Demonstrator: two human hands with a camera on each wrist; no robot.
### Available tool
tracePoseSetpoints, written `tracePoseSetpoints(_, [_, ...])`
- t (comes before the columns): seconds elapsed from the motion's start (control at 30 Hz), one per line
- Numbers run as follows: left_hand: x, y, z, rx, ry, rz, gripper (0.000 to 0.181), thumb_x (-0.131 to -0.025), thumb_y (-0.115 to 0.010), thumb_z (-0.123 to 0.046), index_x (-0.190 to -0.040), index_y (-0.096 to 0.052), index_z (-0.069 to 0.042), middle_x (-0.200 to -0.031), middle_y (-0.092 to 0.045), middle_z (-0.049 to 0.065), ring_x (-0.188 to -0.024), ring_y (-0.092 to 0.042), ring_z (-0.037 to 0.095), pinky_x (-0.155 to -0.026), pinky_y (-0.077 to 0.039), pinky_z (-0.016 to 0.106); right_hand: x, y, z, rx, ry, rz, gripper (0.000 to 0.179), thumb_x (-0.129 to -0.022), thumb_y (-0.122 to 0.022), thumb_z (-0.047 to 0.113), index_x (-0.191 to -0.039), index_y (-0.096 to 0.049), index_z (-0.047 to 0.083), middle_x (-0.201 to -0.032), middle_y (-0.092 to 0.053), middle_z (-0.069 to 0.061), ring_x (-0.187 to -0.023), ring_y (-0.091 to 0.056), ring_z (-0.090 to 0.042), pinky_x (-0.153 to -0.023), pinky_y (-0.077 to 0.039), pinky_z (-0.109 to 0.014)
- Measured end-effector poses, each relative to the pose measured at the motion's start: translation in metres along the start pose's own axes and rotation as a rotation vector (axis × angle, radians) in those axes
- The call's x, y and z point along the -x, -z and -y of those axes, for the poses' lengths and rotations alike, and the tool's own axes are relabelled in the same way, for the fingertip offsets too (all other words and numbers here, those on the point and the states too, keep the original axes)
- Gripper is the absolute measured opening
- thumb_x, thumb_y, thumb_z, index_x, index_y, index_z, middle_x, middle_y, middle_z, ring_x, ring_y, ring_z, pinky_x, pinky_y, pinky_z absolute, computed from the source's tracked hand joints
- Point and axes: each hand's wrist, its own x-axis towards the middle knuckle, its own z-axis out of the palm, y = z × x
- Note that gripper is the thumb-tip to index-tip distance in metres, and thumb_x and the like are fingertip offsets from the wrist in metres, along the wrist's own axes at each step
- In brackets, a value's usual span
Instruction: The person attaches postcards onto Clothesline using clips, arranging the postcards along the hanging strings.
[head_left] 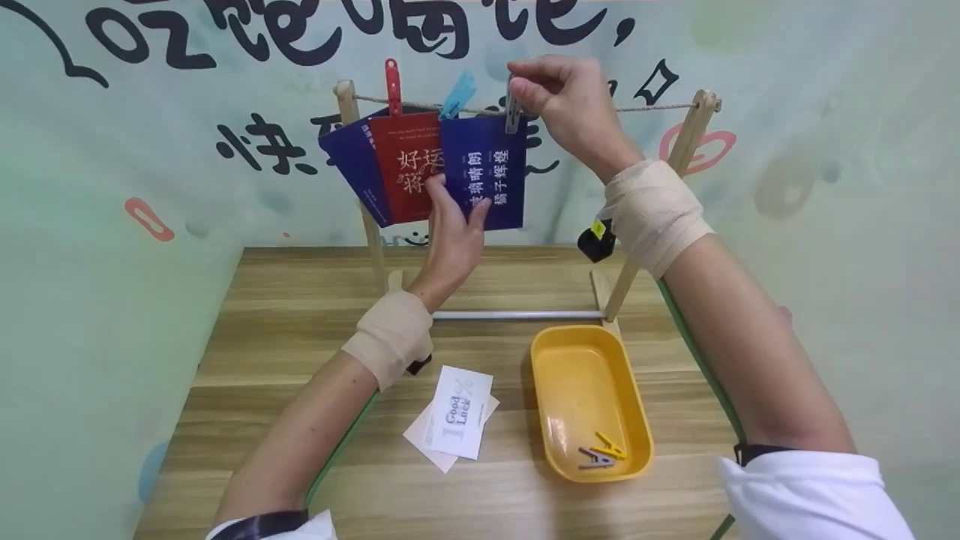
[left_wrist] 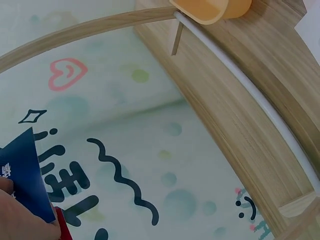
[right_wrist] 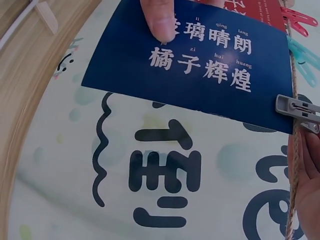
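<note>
A dark blue card (head_left: 481, 142) with white characters hangs at the rope (head_left: 654, 108), its upper left held by a light blue clothespin (head_left: 458, 95). My left hand (head_left: 453, 244) pinches this card low down, thumb on its printed front. At the card's upper right corner, my right hand (head_left: 576, 103) pinches a grey clothespin (head_left: 513, 109); in the right wrist view the grey clothespin (right_wrist: 296, 107) straddles the rope and the card's corner. Left of it, a red card (head_left: 403, 150) hangs under a red clothespin (head_left: 393, 86), overlapping another blue card (head_left: 352, 154) that tilts.
Wooden posts (head_left: 694, 131) and a metal bar (head_left: 517, 316) form the rack. On the table (head_left: 300, 330), a yellow tray (head_left: 538, 390) contains a yellow clothespin (head_left: 611, 446) and a grey-purple one. Left of it, a white card (head_left: 461, 412) overlaps a pale pink one.
</note>
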Motion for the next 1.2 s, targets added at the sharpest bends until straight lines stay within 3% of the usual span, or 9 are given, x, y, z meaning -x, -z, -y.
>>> tracePoseSetpoints(0.5, [0.008,0.011,-0.002,-0.009,0.094,0.021,0.050,-0.100,-0.060,-0.020,-0.138,-0.030,-0.006,-0.139,-0.050,0.012,-0.136,-0.045,0.021,-0.121,-0.033,0.033,0.017,-0.007,-0.011,0.035,0.155,-0.089,0.042,-0.092,-0.068,0.020,-0.134,-0.063,0.014,-0.123,-0.066,-0.005,-0.111,-0.066,-0.010,-0.099,-0.053,-0.018])
tracePoseSetpoints(0.63, [0.011,0.013,-0.003,-0.026,0.070,0.026,0.046,-0.101,-0.060,-0.021,-0.136,-0.034,-0.005,-0.137,-0.052,0.014,-0.131,-0.048,0.023,-0.117,-0.037,0.035,0.020,-0.006,-0.012,0.007,0.171,-0.084,0.047,-0.091,-0.070,0.017,-0.138,-0.060,0.012,-0.129,-0.062,-0.006,-0.117,-0.066,-0.012,-0.099,-0.054,-0.019])
tracePoseSetpoints(0.83, [0.018,0.020,-0.005,-0.012,0.043,0.024,0.044,-0.100,-0.061,-0.019,-0.136,-0.041,-0.003,-0.124,-0.056,0.017,-0.111,-0.054,0.025,-0.097,-0.049,0.036,0.028,0.001,-0.012,0.040,0.261,-0.126,0.056,-0.090,-0.074,0.019,-0.142,-0.055,0.008,-0.144,-0.052,-0.007,-0.134,-0.055,-0.014,-0.111,-0.044,-0.017])
tracePoseSetpoints(0.93, [0.023,0.023,-0.005,-0.016,0.045,0.024,0.047,-0.100,-0.061,-0.019,-0.139,-0.042,-0.002,-0.125,-0.055,0.017,-0.111,-0.054,0.026,-0.097,-0.050,0.035,0.035,0.007,-0.015,0.043,0.296,-0.170,0.056,-0.089,-0.076,0.018,-0.140,-0.056,0.007,-0.143,-0.053,-0.007,-0.136,-0.051,-0.012,-0.112,-0.042,-0.016])
tracePoseSetpoints(1.2, [0.042,0.030,-0.001,-0.011,0.011,-0.004,0.052,-0.099,-0.062,-0.014,-0.146,-0.043,-0.003,-0.132,-0.051,0.019,-0.118,-0.055,0.029,-0.100,-0.053,0.036,0.056,0.016,-0.031,-0.068,0.269,-0.189,0.052,-0.088,-0.077,0.013,-0.137,-0.059,0.005,-0.140,-0.052,-0.010,-0.134,-0.049,-0.012,-0.112,-0.044,-0.020])
